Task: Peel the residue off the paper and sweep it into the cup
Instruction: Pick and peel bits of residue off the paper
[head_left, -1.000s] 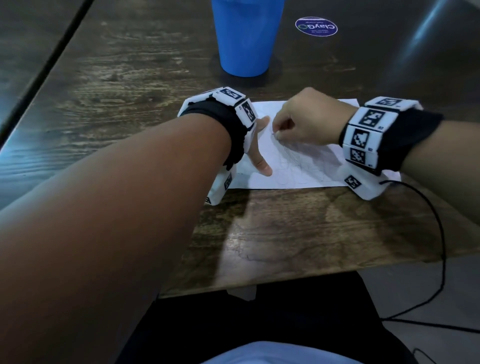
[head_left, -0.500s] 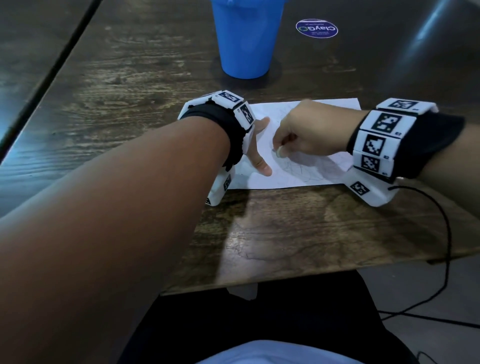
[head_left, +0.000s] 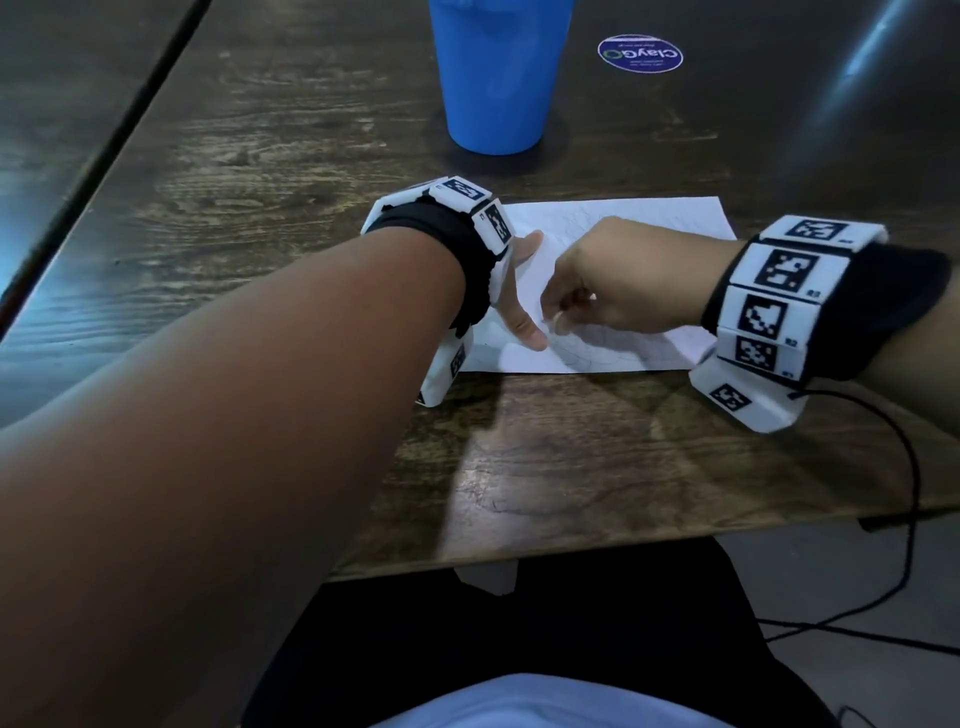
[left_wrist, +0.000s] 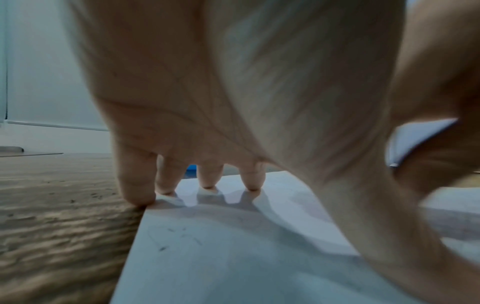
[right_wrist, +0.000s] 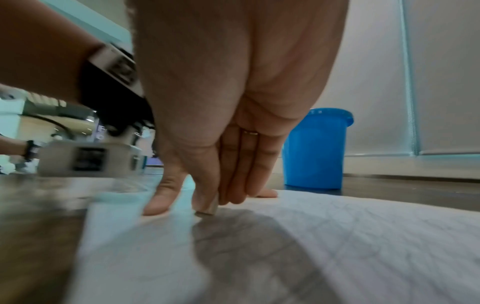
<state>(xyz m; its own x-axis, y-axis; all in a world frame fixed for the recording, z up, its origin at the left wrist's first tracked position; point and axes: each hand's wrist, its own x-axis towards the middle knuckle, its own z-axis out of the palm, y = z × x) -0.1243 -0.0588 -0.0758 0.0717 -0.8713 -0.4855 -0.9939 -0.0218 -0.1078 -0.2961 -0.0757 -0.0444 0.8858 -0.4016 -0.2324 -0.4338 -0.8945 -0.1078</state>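
- Your left hand (head_left: 519, 296) lies flat on the left end of the paper (head_left: 649, 218), with the fingers straight and spread a little.
- In the left wrist view the fingertips (left_wrist: 207, 181) press down along the far left edge of the sheet; the little finger sits right at the corner, where paper meets table (left_wrist: 52, 205).
- Your left thumb points toward you and rests on the sheet, just beside your right hand (head_left: 613, 291).
- Your right hand is over the middle of the paper, with its fingers curled down and bunched close together.
- In the right wrist view those fingers pinch a small pale block (right_wrist: 207, 208), whose lower end touches the paper. What the block is, I cannot tell.
- The paper lies flat on the dark wooden table, near its front edge, and carries faint grey pencil-like marks.
- No loose residue is clear enough to make out; the area under the fingers is blurred.
- The blue cup (head_left: 493, 78) stands upright on the table beyond the paper, well apart from both hands.
- A round blue sticker (head_left: 640, 53) is on the table to the right of the cup.
- A black cable (head_left: 909, 493) runs from your right wristband (head_left: 779, 312) off the table edge.
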